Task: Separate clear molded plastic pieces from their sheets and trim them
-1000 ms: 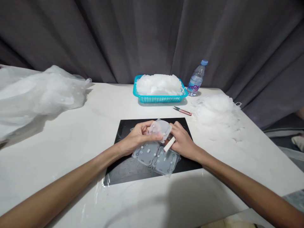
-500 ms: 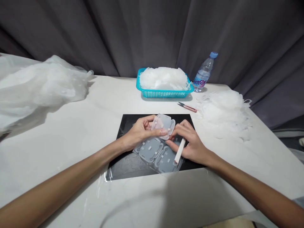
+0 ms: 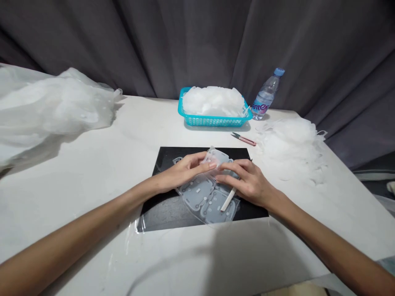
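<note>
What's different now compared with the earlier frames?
The translucent piece that the left hand held up now looks lowered towards the grey-patterned sheets; whether it was let go is unclear. The right hand reaches in flatter, still holding the white stick. Basket, bottle and snips stayed put.

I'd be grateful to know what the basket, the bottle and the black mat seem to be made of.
The basket looks like glossy turquoise moulded plastic, given its perforated wall. The bottle seems clear, shiny plastic: the liquid shows through. The black mat has a smooth, reflective surface, perhaps plastic or glass; I can't tell which.
</note>
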A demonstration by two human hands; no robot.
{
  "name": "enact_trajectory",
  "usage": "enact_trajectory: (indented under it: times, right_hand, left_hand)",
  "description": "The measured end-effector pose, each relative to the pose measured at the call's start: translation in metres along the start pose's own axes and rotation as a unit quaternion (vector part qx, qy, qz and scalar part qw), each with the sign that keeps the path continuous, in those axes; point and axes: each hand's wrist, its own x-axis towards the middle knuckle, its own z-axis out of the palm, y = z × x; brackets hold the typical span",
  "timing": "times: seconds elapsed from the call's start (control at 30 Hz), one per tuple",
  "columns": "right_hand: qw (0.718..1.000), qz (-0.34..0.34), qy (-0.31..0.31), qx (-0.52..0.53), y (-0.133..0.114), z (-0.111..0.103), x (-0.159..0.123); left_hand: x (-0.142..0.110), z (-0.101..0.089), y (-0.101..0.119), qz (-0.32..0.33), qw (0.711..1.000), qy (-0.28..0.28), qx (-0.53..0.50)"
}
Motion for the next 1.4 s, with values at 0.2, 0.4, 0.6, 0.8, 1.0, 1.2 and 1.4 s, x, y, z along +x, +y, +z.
enact_trajectory:
  times: [0.2,0.4,0.6,0.8,1.0,1.2,1.4]
  right_hand:
    - [0.999,-0.02,-0.048,0.008,0.0,-0.004,0.004]
    - [0.985,0.136,-0.015,0.104,0.003,-0.001,0.02]
    - [0.867,0.394,0.242,0.186,0.056,-0.001,0.024]
    - [0.842,0.43,0.256,0.2,0.063,-0.005,0.012]
    - [0.883,0.339,0.228,0.23,0.004,0.002,0.019]
    - [0.945,0.16,0.05,0.281,-0.038,0.014,0.015]
    - [0.935,0.228,0.009,0.273,-0.01,-0.003,0.02]
  left_hand:
    - [-0.007,-0.009,-0.004,0.002,0.991,-0.016,0.134]
    - [-0.003,-0.003,-0.001,-0.024,0.975,-0.009,0.221]
    - [0.002,-0.01,0.005,-0.055,0.975,-0.064,0.204]
    - [0.007,-0.029,0.008,-0.036,0.967,-0.06,0.246]
    - [-0.005,-0.023,0.032,0.114,0.91,0.166,0.362]
    - [-0.011,-0.001,0.027,-0.064,0.971,0.088,0.215]
    - [-0.006,0.0,-0.002,-0.043,0.993,0.04,0.101]
